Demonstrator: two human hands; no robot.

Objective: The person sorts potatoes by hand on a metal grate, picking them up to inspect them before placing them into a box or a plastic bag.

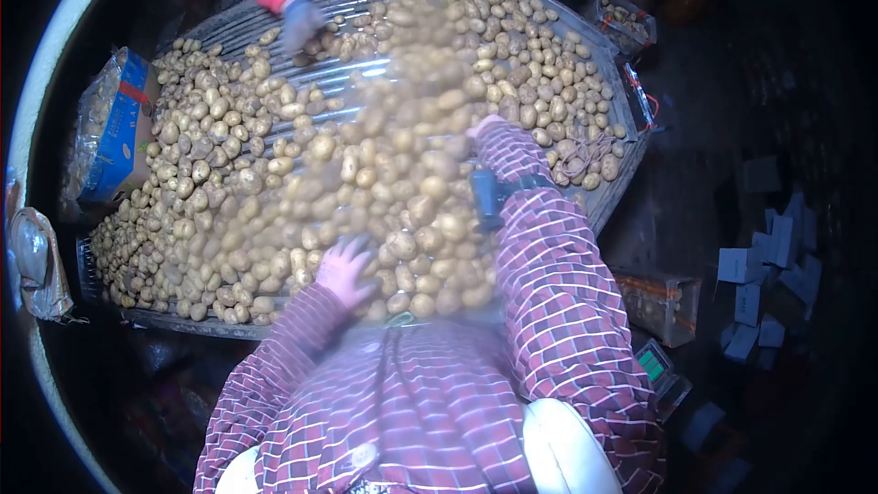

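Note:
Many potatoes [366,169] cover a slatted metal sorting table [247,27]; those in the middle are smeared by motion. My left hand [346,273] rests on potatoes near the front edge, open, its fingers spread and slightly blurred. Farther out, my right hand [486,124] reaches against the right side of the moving potatoes. Only a small part of it shows past the checked sleeve, and its fingers are hidden or blurred. A dark blue band [487,198] sits around the right forearm.
Across the table, a co-worker's gloved hand [300,26] touches potatoes. A blue carton [117,128] stands at the left edge. Boxes of potatoes [626,20] stand beyond the right rim, and a tangle of string [585,154] lies at right. A lit green display [651,364] and small cartons [745,265] are lower right.

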